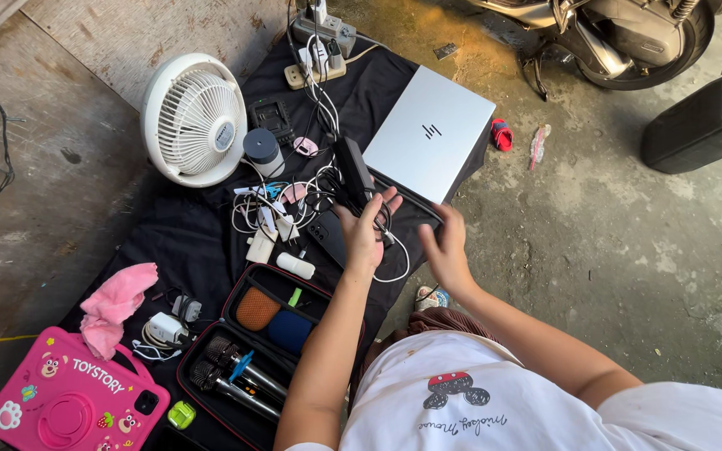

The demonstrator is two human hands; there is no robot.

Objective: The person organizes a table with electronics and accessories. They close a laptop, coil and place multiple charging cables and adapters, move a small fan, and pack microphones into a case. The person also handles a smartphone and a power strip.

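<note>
Here the left hand (pixel 363 227) has its grip closed around a black power brick (pixel 354 174), lifted a little above the black cloth (pixel 185 242) that carries everything, with the brick's dark cable (pixel 382 219) looped at the fingers. The right hand (pixel 444 250) rests at the near edge of the closed silver laptop (pixel 430 134), fingers curled on a thin dark edge there; whether it actually grips anything I cannot tell.

Judging by how things lie, the sorting looks barely half done. The open black case (pixel 252 351) at the near edge of the cloth already holds two microphones (pixel 231 372) and orange and blue foam covers (pixel 273 320), so that part seems settled. Left loose are a tangle of white cables and plugs (pixel 273 213) in the middle of the cloth, a white charger (pixel 165 327) beside a pink rag (pixel 114 307), and a small grey speaker (pixel 262 152) next to the white fan (pixel 194 119). A power strip (pixel 321 52) sits at the far edge with cords plugged in. A pink tablet case (pixel 73 397) lies at the near left corner. The brick itself is in hand and not yet put anywhere.
</note>
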